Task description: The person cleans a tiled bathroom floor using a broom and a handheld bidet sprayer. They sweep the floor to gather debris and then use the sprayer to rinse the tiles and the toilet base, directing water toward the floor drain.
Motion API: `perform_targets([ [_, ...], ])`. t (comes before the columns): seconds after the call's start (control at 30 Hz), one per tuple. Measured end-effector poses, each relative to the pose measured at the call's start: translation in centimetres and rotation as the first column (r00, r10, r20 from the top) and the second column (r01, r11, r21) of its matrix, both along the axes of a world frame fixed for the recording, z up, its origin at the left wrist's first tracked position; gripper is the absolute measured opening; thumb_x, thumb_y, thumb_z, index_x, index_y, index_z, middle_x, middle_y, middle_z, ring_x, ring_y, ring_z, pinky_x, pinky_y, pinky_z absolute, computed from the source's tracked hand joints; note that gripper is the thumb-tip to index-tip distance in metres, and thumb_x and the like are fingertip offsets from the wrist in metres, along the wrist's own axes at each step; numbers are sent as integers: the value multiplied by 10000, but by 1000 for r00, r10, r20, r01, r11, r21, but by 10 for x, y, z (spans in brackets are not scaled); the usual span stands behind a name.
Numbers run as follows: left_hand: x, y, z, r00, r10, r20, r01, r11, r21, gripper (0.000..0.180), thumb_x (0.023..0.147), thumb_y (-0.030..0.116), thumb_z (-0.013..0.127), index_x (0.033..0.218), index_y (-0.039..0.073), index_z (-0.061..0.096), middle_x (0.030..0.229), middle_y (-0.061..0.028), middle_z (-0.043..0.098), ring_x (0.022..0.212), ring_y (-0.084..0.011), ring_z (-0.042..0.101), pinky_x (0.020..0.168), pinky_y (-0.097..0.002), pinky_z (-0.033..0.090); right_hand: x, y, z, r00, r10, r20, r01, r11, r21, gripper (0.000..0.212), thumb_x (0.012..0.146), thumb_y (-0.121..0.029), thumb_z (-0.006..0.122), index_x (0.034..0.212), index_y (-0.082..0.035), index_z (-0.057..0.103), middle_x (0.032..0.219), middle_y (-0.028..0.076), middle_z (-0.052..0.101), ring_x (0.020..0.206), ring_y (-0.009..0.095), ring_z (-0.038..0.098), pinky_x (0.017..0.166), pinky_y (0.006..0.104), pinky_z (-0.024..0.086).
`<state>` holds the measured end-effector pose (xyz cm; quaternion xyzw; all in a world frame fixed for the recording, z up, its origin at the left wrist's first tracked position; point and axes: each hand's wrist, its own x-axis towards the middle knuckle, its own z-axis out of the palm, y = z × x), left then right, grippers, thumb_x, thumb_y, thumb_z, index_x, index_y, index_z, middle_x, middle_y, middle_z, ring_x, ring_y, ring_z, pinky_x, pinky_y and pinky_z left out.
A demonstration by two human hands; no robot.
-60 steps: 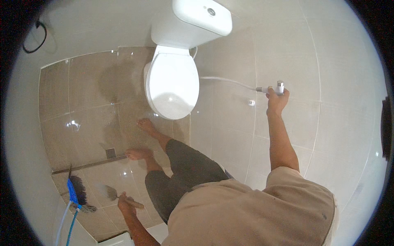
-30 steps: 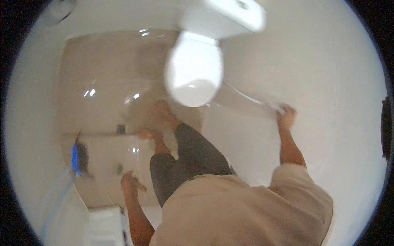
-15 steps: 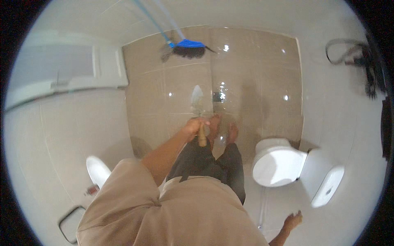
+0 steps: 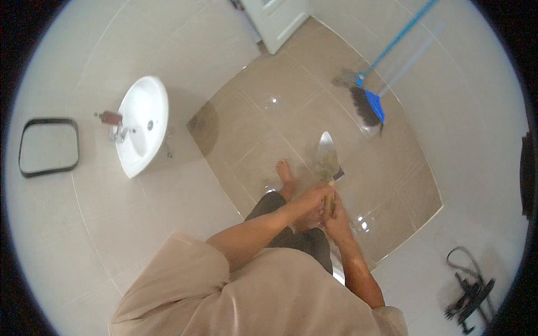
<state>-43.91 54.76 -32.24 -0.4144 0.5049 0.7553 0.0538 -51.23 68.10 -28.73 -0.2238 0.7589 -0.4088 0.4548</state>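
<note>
A trowel (image 4: 327, 152) with a pointed silver blade and a wooden handle is held low in front of me, its tip pointing away. Dull smears cover the part of the blade closer to the handle. My left hand (image 4: 315, 196) closes round the upper handle. From the other side, my right hand (image 4: 336, 220) wraps the handle too, and the two hands touch. The fingers overlap, so most of the grip is hidden.
Two brooms lean at the far right wall, one with a blue head (image 4: 376, 105). A floor drain (image 4: 338, 175) lies beyond my hands. At left are a white washbasin (image 4: 143, 126) and a black-framed mirror (image 4: 50, 147). A white door (image 4: 277, 22) stands at the back.
My view has turned left, bringing the basin and mirror fully in and taking the toilet almost out. My right hand, apart at the lower right before, now grips the trowel handle with the left.
</note>
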Motion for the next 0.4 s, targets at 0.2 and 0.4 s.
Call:
perform_targets([
  [0.2, 142, -68, -19, 818, -453, 356, 576, 640, -509, 570, 875, 495, 686, 1319, 140, 641, 1329, -225, 575, 1250, -398, 545, 1055, -517, 426, -38, -36, -20, 902, 428, -57, -346, 796, 496, 495, 835, -180, 736, 1268, 2, 580, 1103, 228, 676, 921, 396, 683, 845, 432, 533],
  [0.4, 227, -126, -59, 419, -691, 590, 847, 532, 22, 660, 809, 592, 740, 1299, 157, 670, 1384, -182, 519, 1335, -388, 465, 1046, -578, 403, -22, -91, -78, 567, 824, 14, -755, 513, 410, 591, 804, -426, 795, 1240, -62, 630, 1205, 265, 645, 1162, 419, 611, 982, 488, 477],
])
